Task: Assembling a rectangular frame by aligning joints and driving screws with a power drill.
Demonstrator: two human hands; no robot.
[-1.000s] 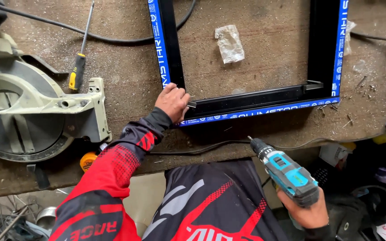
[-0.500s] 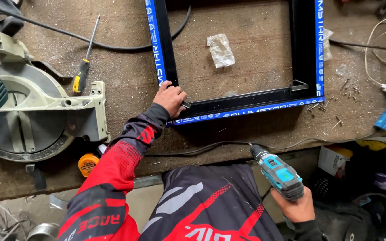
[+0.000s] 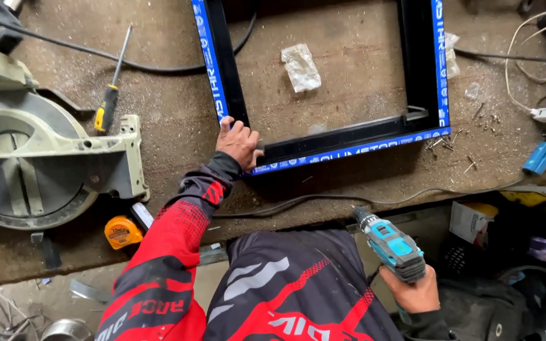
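A: Our left hand [image 3: 238,142] lies on the near left corner of the black frame [image 3: 349,140], palm down, fingers curled loosely over the joint where the side rail meets the bottom rail. It presses rather than grips, as far as we can tell.

B: And our right hand [image 3: 415,292] is closed around the handle of the teal cordless drill [image 3: 388,245], held low in front of our lap, off the bench, bit pointing up and left toward the frame. The two are well apart.

A: The frame itself lies flat on the dusty workbench [image 3: 172,145], its blue protective film along the outer edges. A clear plastic bag [image 3: 301,67] lies inside it.

B: For a clean joint, we judge the corner needs to be pinned hard so the rails cannot slip. Our fingers should stay clear of the bit's line.

A: Agreed, and the drill square to the rail. Loose screws [image 3: 459,146] lie scattered just beside the far right corner.

B: The mitre saw [image 3: 39,167] sits to our left, a yellow-handled screwdriver [image 3: 110,95] beside it, a yellow tape measure [image 3: 121,232] near the bench edge.
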